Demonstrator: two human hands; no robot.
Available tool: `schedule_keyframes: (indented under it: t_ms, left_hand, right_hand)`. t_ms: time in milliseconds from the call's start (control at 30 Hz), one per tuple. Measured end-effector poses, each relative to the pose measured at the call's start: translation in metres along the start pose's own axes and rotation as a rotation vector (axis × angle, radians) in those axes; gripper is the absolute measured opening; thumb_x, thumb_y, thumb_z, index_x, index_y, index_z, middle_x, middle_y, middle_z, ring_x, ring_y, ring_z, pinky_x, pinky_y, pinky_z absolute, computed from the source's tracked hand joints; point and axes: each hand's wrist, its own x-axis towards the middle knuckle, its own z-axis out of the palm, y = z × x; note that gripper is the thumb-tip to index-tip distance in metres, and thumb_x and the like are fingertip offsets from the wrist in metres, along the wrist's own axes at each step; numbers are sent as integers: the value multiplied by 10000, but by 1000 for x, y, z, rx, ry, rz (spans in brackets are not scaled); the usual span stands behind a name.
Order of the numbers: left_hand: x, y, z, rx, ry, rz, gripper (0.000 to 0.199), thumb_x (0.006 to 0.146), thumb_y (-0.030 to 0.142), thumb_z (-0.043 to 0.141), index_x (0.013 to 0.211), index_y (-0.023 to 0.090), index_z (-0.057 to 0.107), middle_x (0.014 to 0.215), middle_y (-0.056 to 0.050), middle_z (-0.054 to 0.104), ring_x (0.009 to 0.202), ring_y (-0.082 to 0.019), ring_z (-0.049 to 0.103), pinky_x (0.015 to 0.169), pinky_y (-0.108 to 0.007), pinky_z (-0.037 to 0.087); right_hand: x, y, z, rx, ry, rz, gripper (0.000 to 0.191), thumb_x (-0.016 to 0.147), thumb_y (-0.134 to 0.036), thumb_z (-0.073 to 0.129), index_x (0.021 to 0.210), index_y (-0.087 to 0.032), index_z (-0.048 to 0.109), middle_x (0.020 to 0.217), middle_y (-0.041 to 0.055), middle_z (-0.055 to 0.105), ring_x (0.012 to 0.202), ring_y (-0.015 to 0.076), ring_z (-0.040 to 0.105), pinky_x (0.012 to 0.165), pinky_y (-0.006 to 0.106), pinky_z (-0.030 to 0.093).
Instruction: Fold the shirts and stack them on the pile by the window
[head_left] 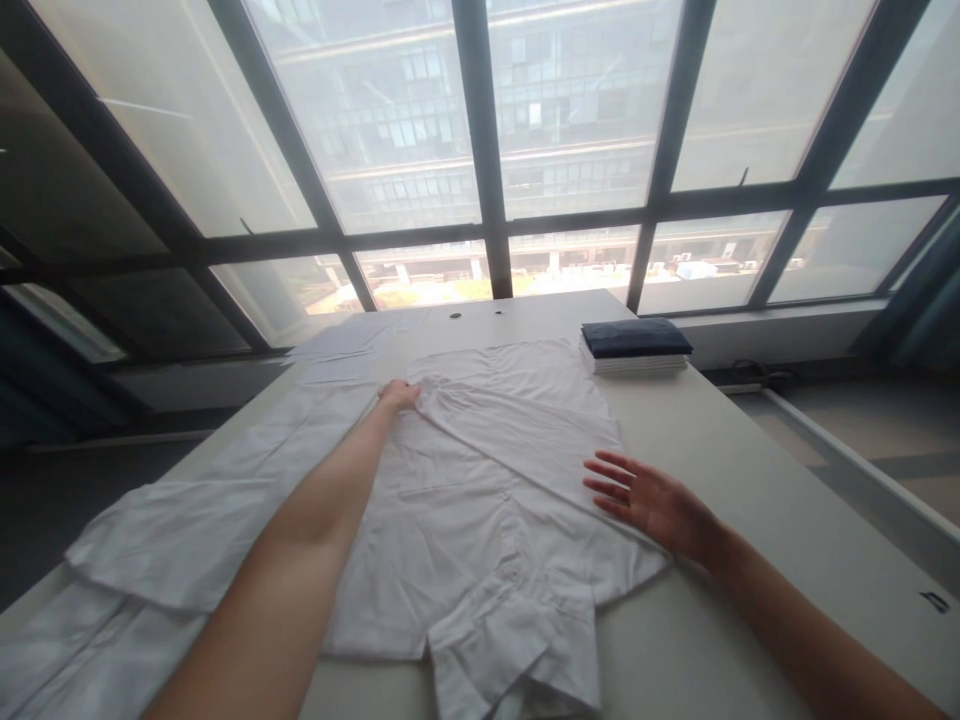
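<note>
A white collared shirt (pixel 450 530) lies spread on the table, its collar toward me and its lower part toward the window. My left hand (pixel 400 394) is closed on the shirt's fabric at the far left side, pulling up a fold that runs slantwise across to the lower right. Beside the shirt's right edge, my right hand (pixel 637 497) has its fingers stretched out and apart, holding nothing. Whether its fingertips touch the cloth, I cannot tell. More white shirts (pixel 180 540) lie to the left, partly hidden by my left arm.
A stack of folded clothes (pixel 636 345), dark navy on top and white below, sits at the table's far right. White sheets (pixel 341 345) lie at the far left. The white table (pixel 750 500) ends near large framed windows (pixel 570 110). A small dark object (pixel 934 601) is at the right edge.
</note>
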Motion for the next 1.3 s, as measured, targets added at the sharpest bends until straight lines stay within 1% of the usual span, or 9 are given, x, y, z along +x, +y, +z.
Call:
schedule_keyframes:
  t_ms: [100, 233, 333, 467, 600, 733, 900, 1100, 1300]
  left_hand:
    - [2, -3, -4, -70, -19, 1, 284, 814, 421, 747, 791, 147, 679, 803, -81, 738, 805, -244, 718, 612, -245, 513]
    - [1, -9, -4, -119, -15, 1, 265, 796, 403, 750, 855, 155, 678, 705, -39, 715, 638, -180, 692, 541, -216, 493]
    - [0, -15, -4, -76, 6, 5, 221, 832, 375, 713, 877, 160, 682, 696, -40, 713, 646, -187, 696, 571, -230, 503]
    - [-3, -17, -4, 45, 47, 43, 180, 840, 329, 714, 890, 156, 704, 839, -101, 744, 858, -256, 713, 745, -291, 531]
    - [-13, -4, 2, 151, 103, 143, 342, 907, 322, 635, 1185, 126, 669, 1241, -190, 669, 1219, -344, 577, 1003, -420, 465]
    - [-28, 20, 27, 206, 31, 354, 498, 1006, 409, 467, 1475, 241, 483, 1567, -96, 436, 1450, -292, 352, 1192, -453, 265]
    - [-40, 30, 52, 265, -140, 425, 615, 1003, 580, 375, 1542, 285, 409, 1655, -89, 279, 1524, -345, 204, 1193, -596, 176]
    - [-53, 41, 43, 295, -116, 454, 624, 1031, 543, 305, 1585, 255, 324, 1677, -117, 195, 1544, -349, 116, 1188, -623, 136]
    - [-112, 74, 61, 289, -172, 771, 581, 1042, 566, 285, 1565, 326, 365, 1681, -39, 204, 1551, -324, 87, 1202, -614, 97]
  right_hand:
    - [-1, 0, 4, -236, 113, -217, 408, 981, -465, 460, 1281, -255, 641, 1444, 109, 586, 1291, 298, 584, 1098, 550, 447]
    - [1, 9, 2, -992, 379, -542, 343, 935, -413, 553, 1190, -238, 701, 1413, 114, 601, 1380, 307, 478, 1170, 544, 358]
    - [4, 21, -6, -1449, 376, -495, 428, 947, -370, 514, 1317, -202, 647, 1529, 127, 488, 1470, 296, 353, 1215, 528, 283]
    - [7, 32, -14, -1724, 321, -316, 519, 965, -361, 476, 1447, -179, 539, 1630, 146, 321, 1522, 300, 241, 1213, 553, 258]
    - [6, 33, -15, -1850, 277, -251, 537, 988, -358, 441, 1499, -197, 480, 1666, 135, 214, 1545, 285, 142, 1222, 541, 218]
    - [4, 33, -11, -1908, 241, -196, 560, 1018, -374, 383, 1552, -208, 400, 1673, 132, 172, 1549, 268, 104, 1228, 534, 177]
    - [3, 33, -9, -1885, 229, -183, 578, 1031, -420, 350, 1574, -220, 355, 1674, 124, 169, 1552, 269, 94, 1233, 550, 102]
    - [2, 29, -6, -1802, 240, -197, 583, 1018, -449, 382, 1553, -219, 391, 1666, 124, 207, 1549, 285, 126, 1225, 589, 58]
    - [30, 6, 21, -1795, 331, -426, 551, 1044, -407, 294, 1523, -176, 436, 1661, 110, 245, 1555, 251, 105, 1247, 518, 69]
